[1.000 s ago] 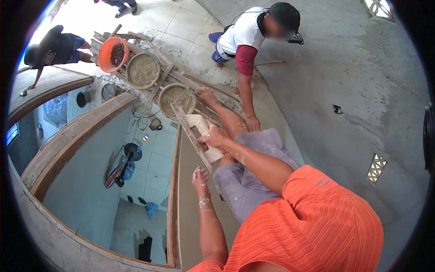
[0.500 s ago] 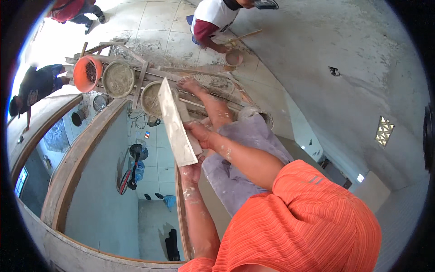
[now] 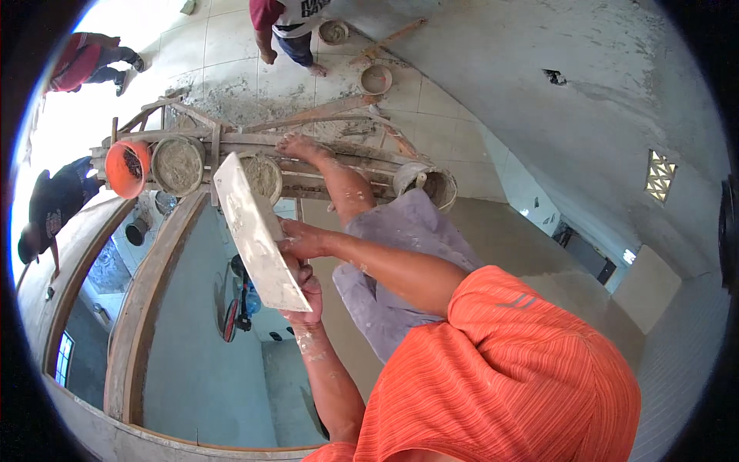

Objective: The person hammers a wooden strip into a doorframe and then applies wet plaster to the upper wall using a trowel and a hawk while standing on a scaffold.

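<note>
My right hand point(image 3: 302, 240) grips a long pale, plaster-smeared float point(image 3: 258, 231) on its right side. My left hand point(image 3: 302, 299) is closed on the same float near its lower end, partly hidden behind it. The float is tilted over the planks. Just beyond it stand a round container of grey mortar point(image 3: 263, 173), a second one point(image 3: 178, 164) and an orange bucket point(image 3: 127, 179) with dark contents. A pale bucket point(image 3: 423, 189) with a tool in it sits beside my bent leg in grey shorts.
Wooden scaffold planks point(image 3: 331, 151) lie under my bare foot. A wooden-framed opening point(image 3: 162, 277) is at left, a grey wall point(image 3: 562, 123) at right. A co-worker point(image 3: 292, 35) stands on the tiles near two small containers point(image 3: 376, 78); two other people point(image 3: 92, 61) are at upper left.
The float has turned broad face up and shifted left, my left hand now gripping it too. The co-worker in white and maroon has moved away from beside my leg toward the top.
</note>
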The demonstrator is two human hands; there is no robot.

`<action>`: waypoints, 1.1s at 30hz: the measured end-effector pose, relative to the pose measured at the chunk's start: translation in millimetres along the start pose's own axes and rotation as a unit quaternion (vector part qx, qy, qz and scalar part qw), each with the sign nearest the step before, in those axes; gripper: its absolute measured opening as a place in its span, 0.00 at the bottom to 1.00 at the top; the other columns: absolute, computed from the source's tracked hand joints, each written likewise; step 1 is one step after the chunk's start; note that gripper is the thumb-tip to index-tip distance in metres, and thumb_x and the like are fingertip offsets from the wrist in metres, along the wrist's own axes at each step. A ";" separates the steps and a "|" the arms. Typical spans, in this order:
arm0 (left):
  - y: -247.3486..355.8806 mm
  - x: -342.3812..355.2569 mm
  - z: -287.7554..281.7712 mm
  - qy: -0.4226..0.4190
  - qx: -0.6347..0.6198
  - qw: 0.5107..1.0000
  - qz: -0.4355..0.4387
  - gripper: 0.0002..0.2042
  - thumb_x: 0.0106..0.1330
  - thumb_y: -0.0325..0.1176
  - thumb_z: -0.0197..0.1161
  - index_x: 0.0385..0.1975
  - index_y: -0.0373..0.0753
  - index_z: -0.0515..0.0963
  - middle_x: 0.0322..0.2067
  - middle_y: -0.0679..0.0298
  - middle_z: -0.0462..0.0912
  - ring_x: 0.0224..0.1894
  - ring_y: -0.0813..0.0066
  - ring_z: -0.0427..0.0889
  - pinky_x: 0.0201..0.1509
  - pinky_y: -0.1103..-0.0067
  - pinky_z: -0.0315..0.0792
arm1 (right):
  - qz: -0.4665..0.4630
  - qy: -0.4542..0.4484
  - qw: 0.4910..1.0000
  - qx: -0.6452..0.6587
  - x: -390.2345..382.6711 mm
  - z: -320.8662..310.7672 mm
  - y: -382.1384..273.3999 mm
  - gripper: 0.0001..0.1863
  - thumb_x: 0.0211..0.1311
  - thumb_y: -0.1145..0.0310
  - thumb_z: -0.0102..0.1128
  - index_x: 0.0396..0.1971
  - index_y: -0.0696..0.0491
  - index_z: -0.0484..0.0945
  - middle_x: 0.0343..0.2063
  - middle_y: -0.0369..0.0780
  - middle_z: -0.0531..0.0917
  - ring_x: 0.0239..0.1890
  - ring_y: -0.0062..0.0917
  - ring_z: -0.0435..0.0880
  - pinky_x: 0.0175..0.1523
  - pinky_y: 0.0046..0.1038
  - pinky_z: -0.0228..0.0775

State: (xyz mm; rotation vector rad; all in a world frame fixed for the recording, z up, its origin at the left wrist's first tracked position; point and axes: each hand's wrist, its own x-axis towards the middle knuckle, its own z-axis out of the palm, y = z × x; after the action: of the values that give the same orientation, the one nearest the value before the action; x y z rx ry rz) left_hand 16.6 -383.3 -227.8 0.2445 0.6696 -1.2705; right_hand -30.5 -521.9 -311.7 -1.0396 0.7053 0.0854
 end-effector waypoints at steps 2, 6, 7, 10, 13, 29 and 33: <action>3.9 9.3 -8.2 -0.086 -0.130 0.987 -0.034 0.30 0.74 0.46 0.59 0.70 0.38 0.65 0.62 0.49 0.71 0.54 0.57 0.77 0.52 0.67 0.78 | -0.060 -0.044 0.996 -0.054 -9.1 -21.8 -10.2 0.33 0.63 0.65 0.68 0.68 0.55 0.71 0.61 0.45 0.81 0.57 0.37 0.83 0.60 0.37 0.75; -2.2 22.4 10.6 0.110 0.025 0.992 0.059 0.30 0.74 0.45 0.61 0.70 0.36 0.63 0.60 0.47 0.69 0.48 0.59 0.76 0.49 0.67 0.78 | -0.103 0.061 0.975 0.185 -39.5 -108.8 -5.1 0.31 0.63 0.74 0.67 0.67 0.56 0.72 0.56 0.45 0.83 0.53 0.32 0.85 0.53 0.32 0.81; -1.8 32.8 3.9 0.098 0.036 0.993 0.052 0.31 0.73 0.43 0.62 0.70 0.36 0.63 0.59 0.47 0.70 0.46 0.59 0.75 0.48 0.67 0.78 | -0.041 0.061 0.955 0.287 -49.6 -147.9 18.2 0.27 0.65 0.75 0.65 0.65 0.56 0.74 0.53 0.45 0.84 0.49 0.29 0.86 0.50 0.29 0.82; -10.7 64.5 1.1 0.128 0.040 0.989 0.068 0.29 0.72 0.40 0.65 0.68 0.35 0.64 0.57 0.48 0.70 0.42 0.62 0.74 0.46 0.69 0.78 | 0.220 0.486 0.844 0.048 -96.3 -253.4 110.3 0.20 0.66 0.53 0.67 0.46 0.55 0.82 0.35 0.43 0.87 0.42 0.31 0.88 0.44 0.31 0.80; -4.2 79.0 -28.4 0.069 0.005 0.996 0.057 0.27 0.72 0.39 0.65 0.66 0.35 0.66 0.56 0.49 0.70 0.42 0.65 0.75 0.46 0.71 0.78 | 0.386 0.555 0.690 -0.258 -166.8 -312.7 227.9 0.24 0.62 0.53 0.69 0.51 0.53 0.80 0.42 0.47 0.88 0.44 0.40 0.87 0.51 0.40 0.78; 28.0 38.9 -126.8 0.141 -0.006 0.989 0.043 0.30 0.72 0.54 0.61 0.68 0.44 0.72 0.65 0.60 0.78 0.66 0.59 0.78 0.70 0.60 0.73 | 0.472 0.353 0.679 -0.438 -251.9 -256.3 282.6 0.28 0.64 0.52 0.68 0.56 0.54 0.74 0.48 0.54 0.85 0.51 0.51 0.85 0.54 0.49 0.76; 15.5 22.2 -139.6 0.107 -0.044 0.991 0.074 0.32 0.72 0.57 0.59 0.70 0.45 0.70 0.68 0.61 0.75 0.69 0.59 0.75 0.72 0.59 0.70 | 0.470 0.351 0.685 -0.432 -270.9 -258.9 161.0 0.21 0.63 0.54 0.70 0.42 0.56 0.76 0.41 0.53 0.87 0.41 0.46 0.89 0.46 0.47 0.78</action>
State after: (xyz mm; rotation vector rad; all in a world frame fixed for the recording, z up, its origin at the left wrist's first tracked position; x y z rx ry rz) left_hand -11.4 -323.5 -353.8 0.3541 0.8723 -1.0787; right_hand -431.6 -578.4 -359.2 -1.5061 2.0051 1.0556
